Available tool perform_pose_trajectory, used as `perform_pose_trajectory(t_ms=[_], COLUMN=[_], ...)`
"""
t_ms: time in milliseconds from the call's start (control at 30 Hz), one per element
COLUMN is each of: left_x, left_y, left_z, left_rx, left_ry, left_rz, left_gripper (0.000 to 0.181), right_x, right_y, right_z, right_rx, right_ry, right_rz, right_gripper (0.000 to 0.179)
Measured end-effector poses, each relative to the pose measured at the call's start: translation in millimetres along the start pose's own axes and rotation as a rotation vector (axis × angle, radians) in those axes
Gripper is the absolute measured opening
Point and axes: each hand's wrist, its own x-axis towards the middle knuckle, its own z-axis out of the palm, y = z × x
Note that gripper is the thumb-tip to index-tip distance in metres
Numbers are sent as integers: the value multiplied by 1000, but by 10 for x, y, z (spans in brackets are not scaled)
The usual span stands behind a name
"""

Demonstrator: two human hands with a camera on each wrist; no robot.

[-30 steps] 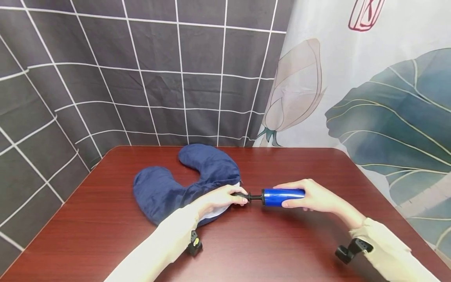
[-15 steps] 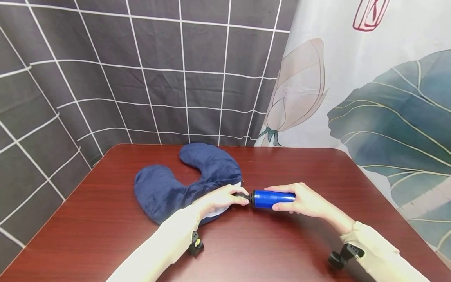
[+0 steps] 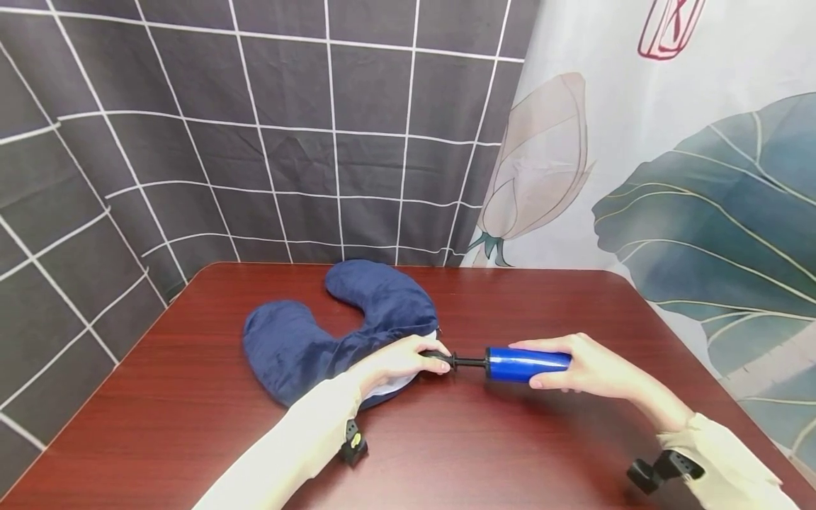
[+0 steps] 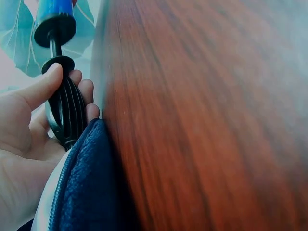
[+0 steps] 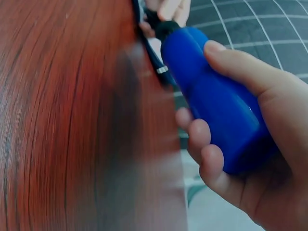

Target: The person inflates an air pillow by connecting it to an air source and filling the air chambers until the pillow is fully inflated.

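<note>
A blue hand pump (image 3: 525, 364) lies sideways between the two hands, its black rod drawn partly out of the barrel. My right hand (image 3: 589, 368) grips the blue barrel, thumb on one side and fingers curled round the other. At the pump's other end my left hand (image 3: 408, 355) holds the ribbed black handle (image 4: 67, 108), close against the pillow. The navy U-shaped neck pillow (image 3: 389, 301) rests on the table under the left forearm. Its zipper (image 4: 60, 187) is open in the left wrist view, with white lining showing beside it.
The reddish-brown wooden table (image 3: 446, 453) carries the pillow. A dark curtain with a white grid (image 3: 287, 163) hangs behind and to the left, and a white curtain with a flower print (image 3: 612, 177) hangs at the right. Each sleeve bears a black wrist camera (image 3: 353, 443).
The right hand moved left with the barrel, pushing the rod in, then moved back right, so the rod is out again. The left hand and the pillow have stayed put.
</note>
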Motion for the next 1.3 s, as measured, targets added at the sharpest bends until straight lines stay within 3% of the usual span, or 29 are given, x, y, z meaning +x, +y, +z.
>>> perform_pose_trajectory(t_ms=[300,500,833,1000,1300], left_x=[-1,21,20,13,13], left_y=[0,16,6,18,14], left_z=[11,20,47,42,57], left_rx=[-77,-109,-62,-42,-16], left_ry=[-18,-35,1,12,13], left_rz=[-8,-12,-26,-36,-42], left_gripper=[25,23,22,23,22], right_x=[-365,-434,-264,-76,267], right_y=[153,195,180,92,-95], right_z=[-269,-331,-229,-64,241], right_rx=[71,70,84,114,76], right_ry=[-37,-38,-4,-20,-61], right_rz=[47,71,86,41,-41], right_gripper=[53,52,50,49,52])
